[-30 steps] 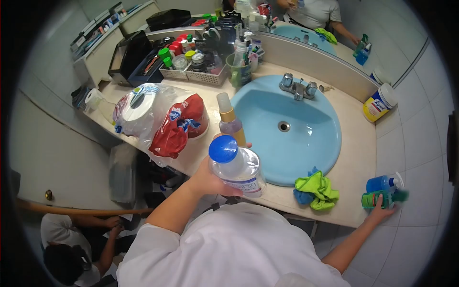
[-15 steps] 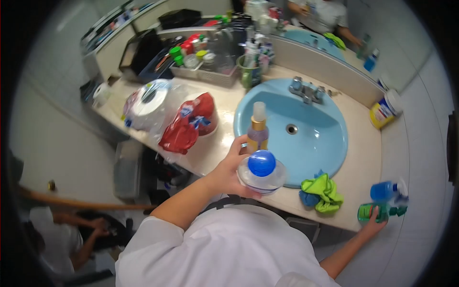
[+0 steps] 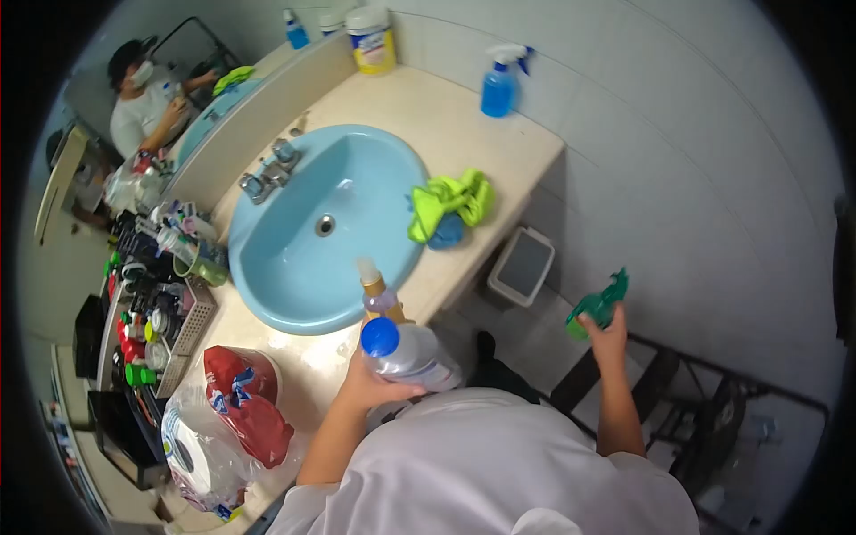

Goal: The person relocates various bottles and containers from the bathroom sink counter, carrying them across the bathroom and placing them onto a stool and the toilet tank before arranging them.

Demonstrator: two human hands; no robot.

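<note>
My left hand (image 3: pixel 364 385) is closed around a clear bottle with a blue cap (image 3: pixel 417 355). Pinned beside it in the same hand is a slimmer bottle with a gold collar and clear top (image 3: pixel 382 301). Both are in front of my body at the counter's front edge, near the blue sink (image 3: pixel 294 276). Out to the right, past the counter, my right hand (image 3: pixel 608 341) grips a green bottle with a green spray-type head (image 3: pixel 596 310). Its fingers partly hide the bottle.
On the counter (image 3: pixel 428 98) stand a blue spray bottle (image 3: pixel 499 89), a yellow-and-white canister (image 3: pixel 370 45) and a crumpled green cloth (image 3: pixel 455 203). A red bag (image 3: pixel 241 401), wrapped paper rolls (image 3: pixel 192 459) and a crowded basket (image 3: pixel 187 325) occupy the left. A lidded bin (image 3: pixel 523 267) sits below.
My view has turned right. The green bottle has been lifted off the counter in my right hand and carried away from the blue spray bottle. My left hand still holds both bottles.
</note>
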